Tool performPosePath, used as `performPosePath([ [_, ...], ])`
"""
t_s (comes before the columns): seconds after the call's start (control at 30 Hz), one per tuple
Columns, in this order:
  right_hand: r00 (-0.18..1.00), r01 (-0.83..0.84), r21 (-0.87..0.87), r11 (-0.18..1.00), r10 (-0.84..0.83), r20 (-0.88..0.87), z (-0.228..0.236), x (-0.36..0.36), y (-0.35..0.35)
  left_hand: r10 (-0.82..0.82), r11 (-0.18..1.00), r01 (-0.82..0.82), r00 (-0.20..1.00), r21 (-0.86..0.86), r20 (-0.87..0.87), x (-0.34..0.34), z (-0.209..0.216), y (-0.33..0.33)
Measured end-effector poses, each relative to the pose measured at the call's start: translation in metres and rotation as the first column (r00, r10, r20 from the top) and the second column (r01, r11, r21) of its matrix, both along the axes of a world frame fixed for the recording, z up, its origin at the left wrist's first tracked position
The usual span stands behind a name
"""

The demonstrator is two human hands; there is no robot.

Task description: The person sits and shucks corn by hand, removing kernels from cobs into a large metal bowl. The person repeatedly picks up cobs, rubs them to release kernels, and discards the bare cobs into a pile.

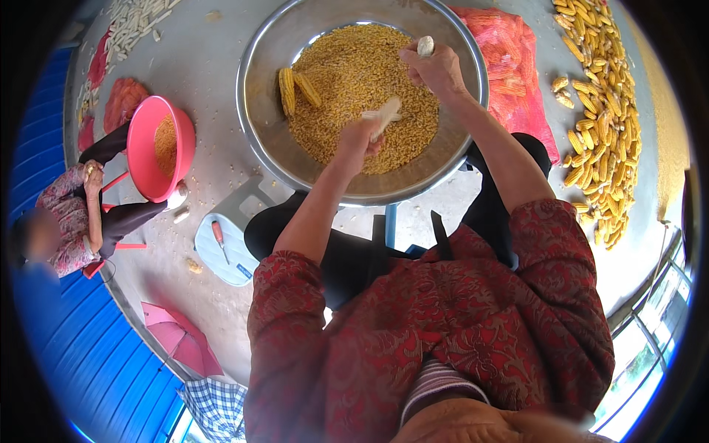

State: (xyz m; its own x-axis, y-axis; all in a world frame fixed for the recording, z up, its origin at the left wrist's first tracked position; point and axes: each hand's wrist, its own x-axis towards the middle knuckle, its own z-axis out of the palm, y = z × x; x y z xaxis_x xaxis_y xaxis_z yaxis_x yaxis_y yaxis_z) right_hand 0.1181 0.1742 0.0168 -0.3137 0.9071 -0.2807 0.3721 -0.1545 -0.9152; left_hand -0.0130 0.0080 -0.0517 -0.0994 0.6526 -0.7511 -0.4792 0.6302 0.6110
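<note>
A wide metal basin point(260, 118) holds a heap of loose yellow corn kernels point(347, 63). My left hand point(357, 139) is closed round a pale, bare corn cob point(385, 113) over the middle of the kernels. Another whitish piece point(368, 115) shows behind that cob; whether it is held or lying there I cannot tell. At the basin's far right side, my right hand point(440, 72) grips a second cob, and only its pale end point(425, 46) sticks out above the fist. Two yellow corn ears point(287, 90) rest on the kernels at the left.
Right of the basin lies a red mesh sack point(509, 70) of ears, then a long pile of corn point(602, 125). A screwdriver point(219, 235) lies on a pale blue-topped stool point(214, 258). Another person point(70, 199) sits at the left beside a pink tub point(181, 133). Umbrellas point(185, 343) stand lower left.
</note>
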Motion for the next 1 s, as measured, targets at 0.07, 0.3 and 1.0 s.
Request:
performPosePath([
  [0.07,0.994,-0.053,-0.040,0.998,0.056,0.096,-0.004,0.008,0.006,-0.075,0.979,0.074,0.997,-0.189,0.003,0.014,-0.029,-0.018],
  [0.3,0.972,-0.193,-0.043,0.980,0.197,0.129,0.001,0.021,0.002,-0.577,0.816,0.557,0.772,-0.156,-0.265,-0.069,-0.121,-0.041],
  [1.0,0.962,-0.178,-0.468,0.866,0.252,0.101,0.012,0.023,-0.005,-0.232,0.836,-0.206,0.707,-0.509,-0.668,-0.165,-0.229,0.090],
])
